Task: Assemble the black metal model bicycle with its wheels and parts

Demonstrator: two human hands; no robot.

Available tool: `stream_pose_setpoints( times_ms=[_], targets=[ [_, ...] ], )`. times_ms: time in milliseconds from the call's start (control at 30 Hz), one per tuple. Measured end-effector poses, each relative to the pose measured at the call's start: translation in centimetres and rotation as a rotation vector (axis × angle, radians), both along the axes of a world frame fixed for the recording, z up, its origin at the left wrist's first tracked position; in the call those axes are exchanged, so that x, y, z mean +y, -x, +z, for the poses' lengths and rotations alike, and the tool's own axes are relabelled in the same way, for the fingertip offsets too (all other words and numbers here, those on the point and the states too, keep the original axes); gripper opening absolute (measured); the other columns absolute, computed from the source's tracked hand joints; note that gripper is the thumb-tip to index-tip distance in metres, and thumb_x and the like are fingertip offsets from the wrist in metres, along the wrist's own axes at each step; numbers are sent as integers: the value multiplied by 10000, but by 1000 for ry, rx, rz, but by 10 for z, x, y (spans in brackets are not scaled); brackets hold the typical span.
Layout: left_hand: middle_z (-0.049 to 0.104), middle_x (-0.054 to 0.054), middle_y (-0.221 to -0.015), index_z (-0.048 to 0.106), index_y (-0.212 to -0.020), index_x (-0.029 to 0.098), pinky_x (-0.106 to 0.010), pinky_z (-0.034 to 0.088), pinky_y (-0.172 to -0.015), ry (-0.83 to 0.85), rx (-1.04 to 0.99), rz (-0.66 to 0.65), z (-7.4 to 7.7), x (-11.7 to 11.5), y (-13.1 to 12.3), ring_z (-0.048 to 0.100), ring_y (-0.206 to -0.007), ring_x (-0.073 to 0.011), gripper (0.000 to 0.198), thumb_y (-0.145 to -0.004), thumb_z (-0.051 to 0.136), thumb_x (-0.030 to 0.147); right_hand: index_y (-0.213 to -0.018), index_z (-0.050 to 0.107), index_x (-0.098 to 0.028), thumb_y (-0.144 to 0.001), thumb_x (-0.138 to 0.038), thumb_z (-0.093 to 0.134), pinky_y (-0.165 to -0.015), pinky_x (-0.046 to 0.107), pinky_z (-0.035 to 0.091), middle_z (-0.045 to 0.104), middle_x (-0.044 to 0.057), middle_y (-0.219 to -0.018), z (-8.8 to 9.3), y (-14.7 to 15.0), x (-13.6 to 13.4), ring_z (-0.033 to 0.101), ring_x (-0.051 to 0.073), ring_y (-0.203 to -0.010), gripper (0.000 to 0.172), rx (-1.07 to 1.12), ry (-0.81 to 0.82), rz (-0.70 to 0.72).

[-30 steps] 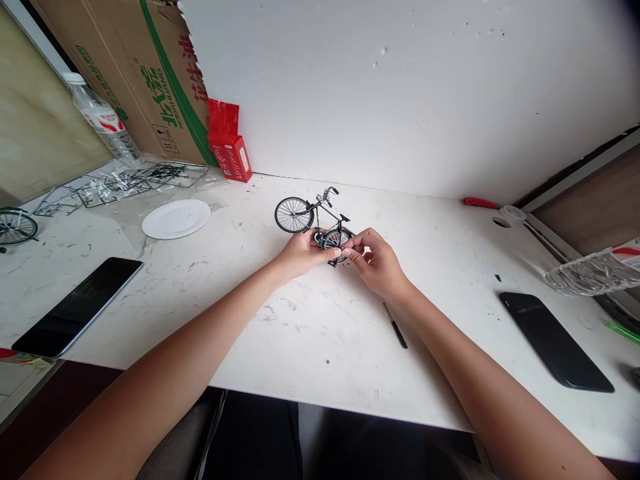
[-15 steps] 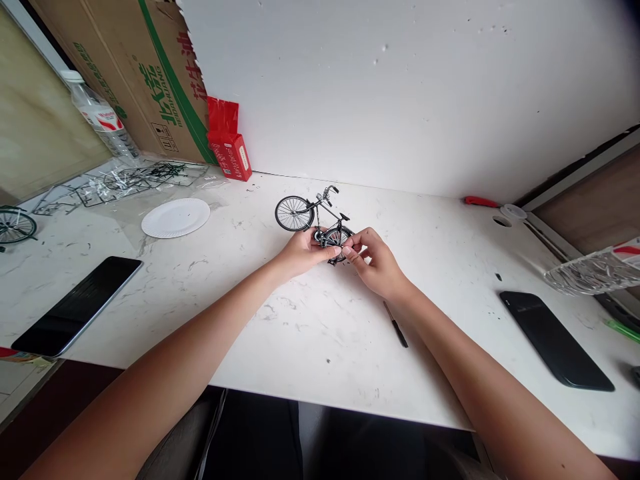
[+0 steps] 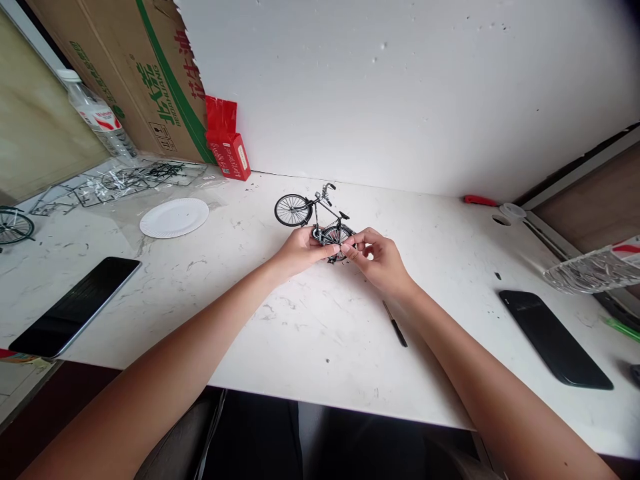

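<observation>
A small black model bicycle (image 3: 316, 216) stands on the white table (image 3: 320, 333), front wheel to the left. My left hand (image 3: 300, 252) grips it at the rear wheel, fingers curled around the wheel's left side. My right hand (image 3: 379, 261) pinches the same rear wheel from the right with thumb and fingers pressed together. Both hands meet at the wheel, which they partly hide. A thin black screwdriver (image 3: 395, 325) lies on the table just under my right wrist.
A white paper plate (image 3: 175, 217) and plastic part frames (image 3: 115, 183) lie at the left, with a cardboard box (image 3: 125, 73), water bottle (image 3: 97, 120) and red pack (image 3: 227, 150) behind. One phone (image 3: 75, 305) lies front left, another phone (image 3: 554, 338) front right. A second bicycle wheel (image 3: 14, 225) shows at the far left.
Both hands stay on the rear wheel; my right fingers have shifted slightly on it. The view has tilted a little.
</observation>
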State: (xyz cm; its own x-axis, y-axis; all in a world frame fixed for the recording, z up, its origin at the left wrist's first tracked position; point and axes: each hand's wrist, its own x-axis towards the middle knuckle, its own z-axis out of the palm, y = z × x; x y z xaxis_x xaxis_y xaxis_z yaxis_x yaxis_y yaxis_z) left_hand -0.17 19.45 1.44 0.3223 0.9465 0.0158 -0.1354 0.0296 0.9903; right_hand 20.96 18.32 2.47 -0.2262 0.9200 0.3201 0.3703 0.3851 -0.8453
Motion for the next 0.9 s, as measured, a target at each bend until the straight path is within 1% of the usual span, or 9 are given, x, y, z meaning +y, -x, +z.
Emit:
stream_pose_setpoints(
  times_ms=[167, 300, 533, 733, 800, 900],
  targets=[
    [794, -131, -1055, 748, -1053, 122, -347, 549, -799, -6, 9, -6, 3, 0, 0, 728, -937, -238, 453, -752, 931, 406, -913, 802, -241, -843, -711, 806, -682, 370, 471, 641, 48, -884, 0, -2, 2, 580, 198, -803, 475, 13, 42, 16],
    [802, -126, -1027, 754, -1030, 118, -368, 563, -839, 1, -11, -7, 4, 1, 0, 737, -909, -235, 493, -678, 981, 379, -906, 796, -232, -816, -714, 828, -703, 372, 482, 666, 44, -882, -1, -3, 4, 596, 193, -794, 491, 41, 112, 47],
    [785, -97, -923, 752, -999, 113, -307, 538, -714, 42, 8, 2, 3, 2, 0, 709, -819, -201, 476, -648, 989, 330, -881, 790, -224, -791, -707, 849, -666, 348, 447, 676, 37, -872, -3, -3, 5, 554, 161, -732, 495, 89, 186, 60],
    [772, -80, -877, 746, -968, 113, -286, 533, -695, 22, 41, 6, -1, 2, -1, 694, -773, -172, 358, -754, 915, 346, -887, 799, -211, -750, -719, 872, -625, 322, 389, 584, -5, -768, -4, -2, 4, 472, 133, -676, 532, 108, 223, 61],
    [776, -81, -879, 746, -960, 117, -287, 533, -695, 21, 51, 15, -1, 2, 0, 700, -779, -177, 356, -744, 917, 343, -893, 801, -209, -741, -722, 877, -618, 319, 380, 597, -2, -778, -4, -2, 3, 474, 131, -674, 540, 112, 230, 60],
    [792, -99, -923, 758, -977, 122, -298, 531, -704, 35, 51, 14, 1, 2, 0, 729, -824, -205, 365, -740, 911, 354, -903, 803, -214, -750, -729, 867, -628, 324, 396, 652, 16, -819, -2, 0, 2, 502, 139, -688, 541, 110, 230, 55]
  ],
)
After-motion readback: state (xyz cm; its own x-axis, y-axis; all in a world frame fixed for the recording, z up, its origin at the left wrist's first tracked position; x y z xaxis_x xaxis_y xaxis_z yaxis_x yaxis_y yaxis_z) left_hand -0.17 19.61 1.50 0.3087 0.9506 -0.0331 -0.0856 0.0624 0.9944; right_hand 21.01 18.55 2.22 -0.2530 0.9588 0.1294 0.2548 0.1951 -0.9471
